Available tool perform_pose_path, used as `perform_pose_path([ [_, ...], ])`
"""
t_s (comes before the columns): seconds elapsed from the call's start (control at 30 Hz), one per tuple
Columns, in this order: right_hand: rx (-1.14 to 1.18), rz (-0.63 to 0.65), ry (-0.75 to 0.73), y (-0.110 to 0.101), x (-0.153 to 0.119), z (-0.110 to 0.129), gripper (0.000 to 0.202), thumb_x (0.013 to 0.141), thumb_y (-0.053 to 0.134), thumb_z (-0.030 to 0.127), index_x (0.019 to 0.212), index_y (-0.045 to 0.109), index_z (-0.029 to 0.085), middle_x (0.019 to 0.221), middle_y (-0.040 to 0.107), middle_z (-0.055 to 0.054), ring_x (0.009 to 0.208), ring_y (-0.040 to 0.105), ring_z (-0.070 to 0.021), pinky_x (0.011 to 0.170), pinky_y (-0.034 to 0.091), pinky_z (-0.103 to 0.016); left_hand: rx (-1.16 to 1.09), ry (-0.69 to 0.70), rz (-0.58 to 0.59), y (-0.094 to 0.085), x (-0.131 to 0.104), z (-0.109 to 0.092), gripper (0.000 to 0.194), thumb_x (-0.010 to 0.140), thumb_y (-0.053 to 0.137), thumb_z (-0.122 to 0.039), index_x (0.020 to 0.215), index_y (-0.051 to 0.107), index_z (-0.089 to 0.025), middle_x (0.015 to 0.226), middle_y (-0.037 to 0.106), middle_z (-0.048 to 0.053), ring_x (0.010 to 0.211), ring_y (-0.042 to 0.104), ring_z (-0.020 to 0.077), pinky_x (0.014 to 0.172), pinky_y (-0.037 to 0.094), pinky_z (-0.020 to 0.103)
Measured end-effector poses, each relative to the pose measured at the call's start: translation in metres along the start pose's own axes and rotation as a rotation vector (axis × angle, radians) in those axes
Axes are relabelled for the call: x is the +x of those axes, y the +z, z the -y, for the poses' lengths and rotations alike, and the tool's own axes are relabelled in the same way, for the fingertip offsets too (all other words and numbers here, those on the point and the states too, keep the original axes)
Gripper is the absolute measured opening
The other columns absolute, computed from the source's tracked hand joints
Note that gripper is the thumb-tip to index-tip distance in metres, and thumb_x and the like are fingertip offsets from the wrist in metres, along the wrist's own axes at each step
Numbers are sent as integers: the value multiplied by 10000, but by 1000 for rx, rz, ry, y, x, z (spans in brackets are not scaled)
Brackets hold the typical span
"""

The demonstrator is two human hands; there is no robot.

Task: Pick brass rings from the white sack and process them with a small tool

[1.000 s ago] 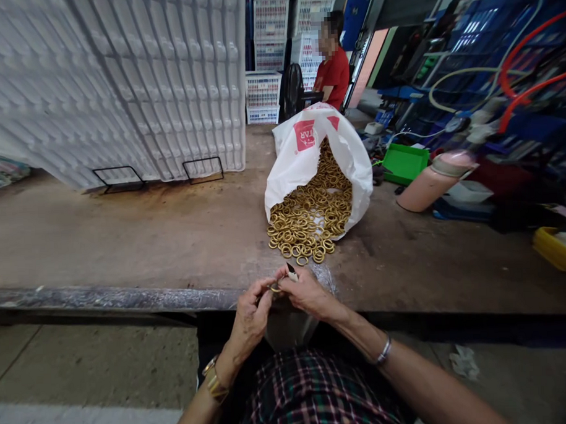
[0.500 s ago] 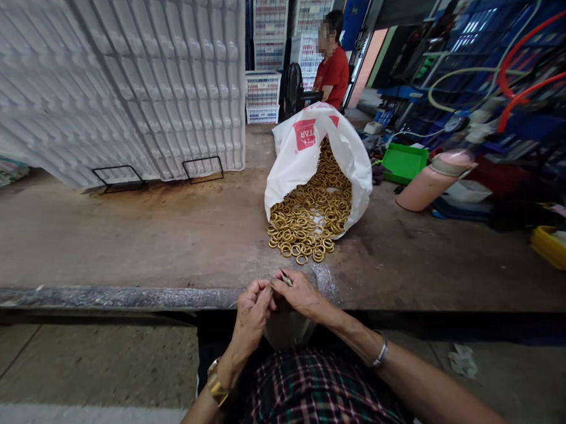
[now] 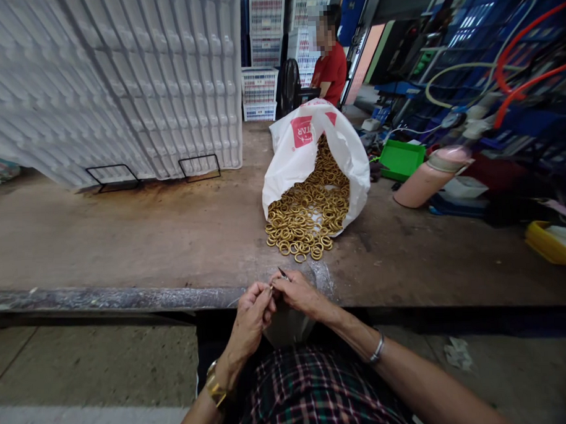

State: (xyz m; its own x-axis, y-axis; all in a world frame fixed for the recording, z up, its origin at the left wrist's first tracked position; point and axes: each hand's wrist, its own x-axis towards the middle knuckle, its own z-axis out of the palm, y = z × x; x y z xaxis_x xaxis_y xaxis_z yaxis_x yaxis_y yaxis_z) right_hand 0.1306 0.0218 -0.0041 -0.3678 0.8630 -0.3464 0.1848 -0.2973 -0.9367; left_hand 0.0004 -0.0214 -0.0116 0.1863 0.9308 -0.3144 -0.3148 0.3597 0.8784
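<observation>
My left hand point(image 3: 252, 313) is closed in a pinch at the table's front edge, on something too small to make out. Touching it or nearly so, my right hand point(image 3: 299, 292) has its fingers wrapped round a small pointed tool point(image 3: 283, 274), whose dark tip sticks out above the fingers. Just beyond both hands, many brass-coloured rings point(image 3: 297, 229) spill onto the table from the mouth of a white plastic bag point(image 3: 290, 156) with red print.
White ribbed trays point(image 3: 167, 86) lean upright on the wooden table point(image 3: 126, 242) at the left. A green tray point(image 3: 402, 160), a pink bottle point(image 3: 419, 184) and a yellow container point(image 3: 551, 245) are at the right. Beyond the table sits a person in red point(image 3: 331, 74) near stacked crates point(image 3: 259, 86).
The hands stay close together with only slight finger movement. A small light spot now shows between the fingertips. The whole view has shifted a little.
</observation>
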Motion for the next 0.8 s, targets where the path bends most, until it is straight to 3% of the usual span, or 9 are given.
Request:
perform_pose_path([
  [0.2,-38,-27,-25,1,3,-3,189,755,390,252,620,499,175,435,385,76,377,321,-63,396,261,-182,-61,-24,28,0,-3,-3,285,774,545,-446,757,489,-168,552,434,-69,395,271,25,374,183,154],
  [0.37,-409,-177,-208,0,0,1,185,774,378,187,672,531,170,569,510,25,543,458,-95,534,332,-200,-43,2,-1,-2,-3,-3,289,773,548,-446,727,444,-181,575,466,-63,405,300,29,386,200,156],
  [0.47,-653,-130,-322,0,-5,1,161,777,391,158,670,510,176,558,481,30,519,411,-93,516,282,-206,-3,25,-13,-2,-3,-3,297,777,537,-459,731,448,-179,580,461,-59,416,309,33,397,212,159],
  [0.6,-877,-88,-348,1,-9,-2,140,746,409,106,721,531,171,587,509,14,524,402,-99,515,241,-223,50,34,-32,-2,-4,-2,317,770,532,-486,739,459,-179,581,457,-54,427,318,40,408,225,164],
  [0.8,-1002,-40,-333,0,-9,-1,163,720,416,94,781,548,169,671,591,-17,566,463,-112,545,254,-235,147,47,-59,-3,-5,-3,312,780,524,-479,719,475,-177,592,470,-40,460,348,54,429,255,167],
])
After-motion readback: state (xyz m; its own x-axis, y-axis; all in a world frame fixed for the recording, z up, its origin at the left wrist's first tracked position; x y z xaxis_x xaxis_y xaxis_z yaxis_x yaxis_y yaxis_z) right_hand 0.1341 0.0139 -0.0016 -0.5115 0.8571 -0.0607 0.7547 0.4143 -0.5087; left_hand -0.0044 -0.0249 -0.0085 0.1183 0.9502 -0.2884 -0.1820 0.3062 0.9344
